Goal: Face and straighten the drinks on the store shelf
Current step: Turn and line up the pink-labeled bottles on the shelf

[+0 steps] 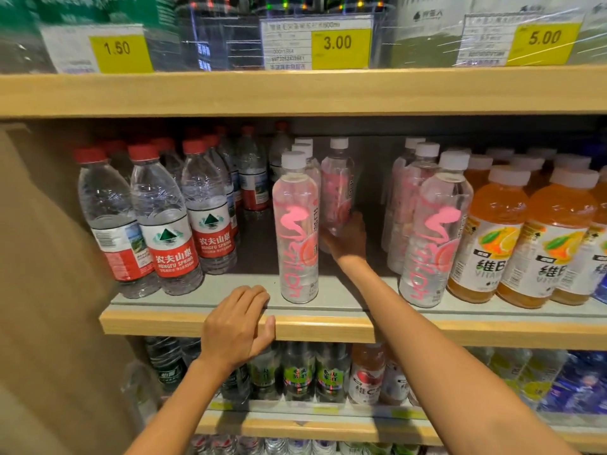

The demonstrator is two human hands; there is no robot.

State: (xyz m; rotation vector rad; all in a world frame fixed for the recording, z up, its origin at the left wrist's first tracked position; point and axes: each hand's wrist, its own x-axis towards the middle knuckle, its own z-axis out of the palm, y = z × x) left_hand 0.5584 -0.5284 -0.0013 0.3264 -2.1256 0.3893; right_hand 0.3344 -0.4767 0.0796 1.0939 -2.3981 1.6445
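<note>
Clear bottles with pink print and white caps stand in rows on the middle shelf (328, 323). One front bottle (297, 231) stands at the shelf edge, another front bottle (433, 231) further right. Between these rows, deep in the shelf, my right hand (348, 239) grips the lower part of a pink-print bottle (336, 188), which tilts slightly. My left hand (239, 323) rests on the wooden front lip of the shelf, fingers curled over its edge, just left of the front bottle.
Red-capped water bottles (167, 224) fill the left of the shelf, orange vitamin drinks (528, 238) the right. A wooden side panel (42, 257) closes the left. The upper shelf carries yellow price tags (340, 44). More bottles (312, 372) stand on the shelf below.
</note>
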